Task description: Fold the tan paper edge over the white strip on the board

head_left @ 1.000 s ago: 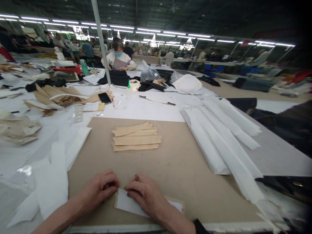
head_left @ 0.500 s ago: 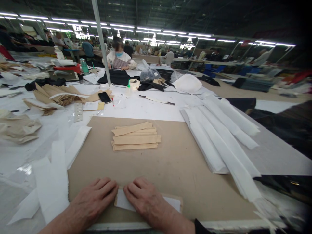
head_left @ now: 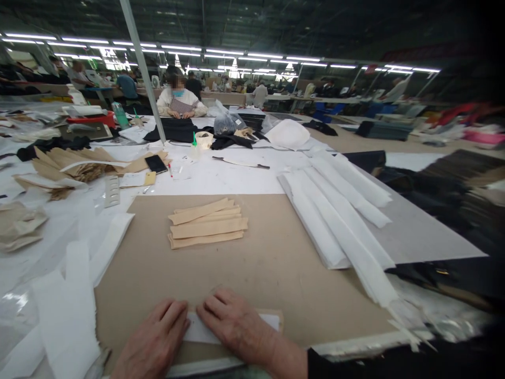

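A tan fabric strip with a white strip (head_left: 200, 333) laid on it lies at the front edge of the brown board (head_left: 256, 273). My left hand (head_left: 154, 337) is at its left end, fingers bent and drawn together on that end. Across its middle rests my right hand (head_left: 236, 325), fingers pressed together and curled down on the strip; they hide part of it. Both thumbs are mostly out of sight. Farther up the board is a small pile of tan fabric strips (head_left: 209, 223), apart from my hands.
Long white strips (head_left: 335, 221) lie along the board's right side, and white pieces (head_left: 67, 310) at its left. Beyond are a phone (head_left: 156, 163), a knife-like tool (head_left: 240, 162) and tan pieces (head_left: 79, 166). A metal pole (head_left: 144, 73) rises there. A co-worker (head_left: 179, 97) sits across.
The view has shifted, moving the board and piles leftward in the picture. My left hand has come lower and nearer the front edge. My right hand stays on the strip.
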`<state>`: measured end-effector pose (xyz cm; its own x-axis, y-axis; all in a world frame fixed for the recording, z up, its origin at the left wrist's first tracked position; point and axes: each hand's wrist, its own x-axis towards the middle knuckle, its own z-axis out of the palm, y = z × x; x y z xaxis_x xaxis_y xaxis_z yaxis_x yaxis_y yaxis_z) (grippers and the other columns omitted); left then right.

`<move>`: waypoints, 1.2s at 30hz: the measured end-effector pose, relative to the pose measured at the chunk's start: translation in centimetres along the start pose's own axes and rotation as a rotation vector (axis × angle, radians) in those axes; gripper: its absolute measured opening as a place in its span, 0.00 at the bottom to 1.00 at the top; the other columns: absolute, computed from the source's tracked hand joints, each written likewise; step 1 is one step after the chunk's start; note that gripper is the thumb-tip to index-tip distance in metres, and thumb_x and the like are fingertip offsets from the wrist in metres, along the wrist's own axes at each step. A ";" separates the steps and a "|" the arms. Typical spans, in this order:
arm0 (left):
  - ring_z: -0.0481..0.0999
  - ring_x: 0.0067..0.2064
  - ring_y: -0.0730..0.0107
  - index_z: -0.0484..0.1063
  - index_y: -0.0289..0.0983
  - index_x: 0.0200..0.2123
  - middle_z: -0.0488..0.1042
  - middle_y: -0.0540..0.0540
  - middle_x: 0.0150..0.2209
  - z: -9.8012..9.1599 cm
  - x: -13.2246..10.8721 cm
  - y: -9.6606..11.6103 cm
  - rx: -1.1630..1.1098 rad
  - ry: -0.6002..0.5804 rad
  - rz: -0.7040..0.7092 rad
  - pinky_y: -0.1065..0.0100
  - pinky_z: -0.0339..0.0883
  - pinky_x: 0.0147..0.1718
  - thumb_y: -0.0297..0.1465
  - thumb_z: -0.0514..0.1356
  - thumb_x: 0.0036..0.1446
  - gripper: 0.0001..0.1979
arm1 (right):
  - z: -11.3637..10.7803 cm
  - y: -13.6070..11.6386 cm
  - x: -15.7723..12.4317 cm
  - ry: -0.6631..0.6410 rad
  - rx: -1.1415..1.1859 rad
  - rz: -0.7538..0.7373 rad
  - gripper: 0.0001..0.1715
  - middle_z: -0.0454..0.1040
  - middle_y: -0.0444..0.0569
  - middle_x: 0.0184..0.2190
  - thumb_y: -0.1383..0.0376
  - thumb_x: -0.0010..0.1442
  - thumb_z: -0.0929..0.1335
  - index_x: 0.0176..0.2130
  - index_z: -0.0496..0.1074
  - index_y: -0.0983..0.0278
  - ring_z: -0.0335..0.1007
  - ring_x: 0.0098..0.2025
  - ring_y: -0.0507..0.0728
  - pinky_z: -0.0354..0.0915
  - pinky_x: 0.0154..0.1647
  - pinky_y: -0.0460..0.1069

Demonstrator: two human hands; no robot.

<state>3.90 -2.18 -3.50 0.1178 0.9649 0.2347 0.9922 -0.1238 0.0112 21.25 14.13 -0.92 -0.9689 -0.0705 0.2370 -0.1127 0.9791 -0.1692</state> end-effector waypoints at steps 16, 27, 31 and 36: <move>0.72 0.51 0.58 0.71 0.41 0.48 0.75 0.46 0.50 0.1 1.2 2.7 0.021 0.060 -0.034 0.63 0.72 0.49 0.15 0.53 0.51 0.24 | -2.1 1.7 -5.8 -0.010 -0.023 0.060 0.12 0.72 0.49 0.40 0.65 0.72 0.65 0.53 0.68 0.68 0.62 0.40 0.57 0.64 0.42 0.51; 0.72 0.47 0.59 0.71 0.39 0.49 0.74 0.45 0.43 0.8 2.8 5.1 -0.013 0.060 0.066 0.63 0.70 0.48 0.27 0.52 0.66 0.12 | -3.2 2.4 -8.5 -0.017 -0.027 0.105 0.10 0.71 0.47 0.40 0.64 0.71 0.65 0.50 0.69 0.67 0.61 0.41 0.57 0.61 0.41 0.52; 0.75 0.40 0.63 0.71 0.40 0.42 0.74 0.46 0.40 0.8 4.2 5.9 -0.100 0.073 0.020 0.65 0.73 0.41 0.30 0.51 0.68 0.09 | -3.3 2.6 -10.3 0.013 -0.039 0.152 0.11 0.71 0.47 0.40 0.65 0.71 0.65 0.51 0.69 0.67 0.61 0.41 0.58 0.59 0.42 0.53; 0.75 0.45 0.66 0.66 0.39 0.59 0.74 0.43 0.46 1.8 6.0 7.2 -0.152 0.082 0.063 0.70 0.73 0.46 0.33 0.52 0.69 0.17 | -3.2 2.7 -11.2 0.065 -0.068 0.200 0.07 0.70 0.46 0.37 0.64 0.72 0.65 0.46 0.70 0.65 0.61 0.40 0.58 0.58 0.42 0.54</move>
<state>11.83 3.14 -3.76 0.1698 0.9327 0.3182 0.9647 -0.2232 0.1395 32.47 18.18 -0.99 -0.9542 0.1364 0.2664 0.0973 0.9831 -0.1549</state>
